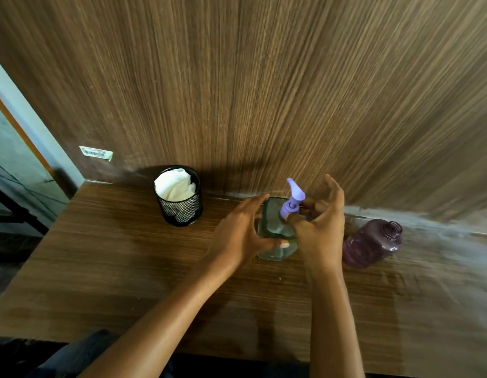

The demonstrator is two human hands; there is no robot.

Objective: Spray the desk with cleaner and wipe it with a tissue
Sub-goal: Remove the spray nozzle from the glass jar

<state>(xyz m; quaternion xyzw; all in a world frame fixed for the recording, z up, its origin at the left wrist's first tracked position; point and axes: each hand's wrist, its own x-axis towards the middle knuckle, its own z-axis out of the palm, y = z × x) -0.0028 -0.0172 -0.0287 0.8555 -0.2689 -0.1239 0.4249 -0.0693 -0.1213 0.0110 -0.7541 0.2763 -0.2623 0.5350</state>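
Note:
A clear glass cleaner bottle (275, 230) with a purple pump head (293, 199) stands upright on the wooden desk (128, 268) near the back wall. My left hand (239, 233) wraps the bottle's left side, thumb across its front. My right hand (320, 227) is at the bottle's right side, thumb and first fingers pinching the purple collar under the nozzle while the other fingers spread upward. White tissue (174, 185) fills a black mesh cup (181, 205) to the left of the bottle.
A purple translucent bottle (373, 242) without a cap stands to the right of my right hand. A wood-grain panel (264, 91) rises behind the desk. The desk's left edge drops off beside a pale wall. A barcode sticker (96, 153) is on the panel.

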